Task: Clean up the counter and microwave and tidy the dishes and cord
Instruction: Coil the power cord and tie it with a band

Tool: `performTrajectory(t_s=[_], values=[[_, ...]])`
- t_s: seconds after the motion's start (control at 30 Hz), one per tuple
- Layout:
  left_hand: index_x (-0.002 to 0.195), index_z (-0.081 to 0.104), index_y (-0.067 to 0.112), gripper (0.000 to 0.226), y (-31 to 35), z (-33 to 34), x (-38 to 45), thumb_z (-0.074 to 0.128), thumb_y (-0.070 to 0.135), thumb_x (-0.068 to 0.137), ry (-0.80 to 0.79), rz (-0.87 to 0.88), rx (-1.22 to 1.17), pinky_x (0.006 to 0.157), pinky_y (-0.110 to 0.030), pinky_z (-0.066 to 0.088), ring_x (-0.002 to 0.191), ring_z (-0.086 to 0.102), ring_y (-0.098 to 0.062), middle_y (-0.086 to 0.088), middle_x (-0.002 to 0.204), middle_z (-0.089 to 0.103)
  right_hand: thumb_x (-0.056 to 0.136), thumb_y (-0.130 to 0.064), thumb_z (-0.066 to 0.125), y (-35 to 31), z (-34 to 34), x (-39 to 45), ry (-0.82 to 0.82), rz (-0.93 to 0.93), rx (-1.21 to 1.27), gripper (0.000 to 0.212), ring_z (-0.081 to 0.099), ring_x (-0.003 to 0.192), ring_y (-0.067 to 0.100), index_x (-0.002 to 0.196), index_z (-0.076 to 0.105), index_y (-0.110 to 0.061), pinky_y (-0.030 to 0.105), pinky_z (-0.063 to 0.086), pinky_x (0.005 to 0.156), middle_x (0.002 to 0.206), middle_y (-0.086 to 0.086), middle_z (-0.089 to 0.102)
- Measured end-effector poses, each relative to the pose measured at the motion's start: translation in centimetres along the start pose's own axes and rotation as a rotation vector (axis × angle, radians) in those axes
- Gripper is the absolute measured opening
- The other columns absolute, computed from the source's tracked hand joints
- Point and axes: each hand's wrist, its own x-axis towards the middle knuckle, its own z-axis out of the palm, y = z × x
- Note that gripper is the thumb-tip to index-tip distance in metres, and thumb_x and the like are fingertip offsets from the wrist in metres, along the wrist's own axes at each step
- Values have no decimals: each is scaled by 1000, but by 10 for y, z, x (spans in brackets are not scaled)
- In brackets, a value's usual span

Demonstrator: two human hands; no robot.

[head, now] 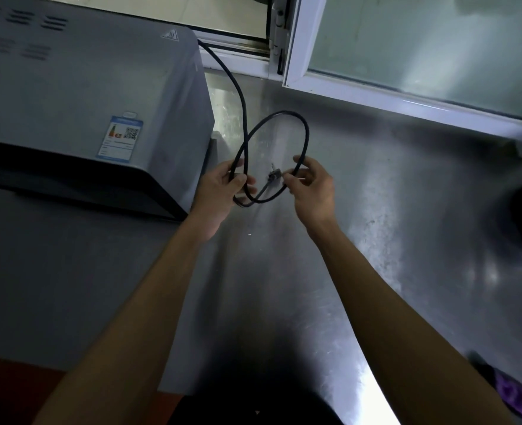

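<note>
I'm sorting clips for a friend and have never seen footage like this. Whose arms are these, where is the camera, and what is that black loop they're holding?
This is one picture from a camera worn on a person's head, looking forward and down, so the two bare arms belong to the wearer. No robot is involved. The left hand grips a black power cord, gathered into a loop. The right hand pinches the loop's other side, close to the plug, which points in between the hands. The cord runs up and back behind the grey microwave standing on the left. Below is a shiny steel counter. A white-framed window stands open at the back, and something purple shows at the bottom right edge; I cannot tell what.
</note>
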Motion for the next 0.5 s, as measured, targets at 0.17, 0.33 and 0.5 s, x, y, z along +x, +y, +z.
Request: performTrajectory(t_s=[0.17,0.33,0.5], values=[[127,59,9,28,-2,18,-3,55,16,100,34,6,37,72,-27,56,89,74,-23,-8,98,75,94,-15,66,-5,-22,-11,51,-30,44,33,70,86,11,126,60,-20,33,59,84,93,1,73],[110,69,18,17,-4,33,-11,56,21,99,57,47,132,83,-41,60,84,74,-23,-6,93,76,96,-10,63,-8,-45,-23,58,15,184,35,74,85,23,130,54,-14,40,63,74,100,12,70],[108,66,23,20,-11,55,-36,49,14,101,39,32,78,91,-49,57,87,74,-25,-7,92,75,93,-10,67,-15,-54,-38,18,57,245,36,74,84,23,127,55,-10,38,62,75,98,9,74]])
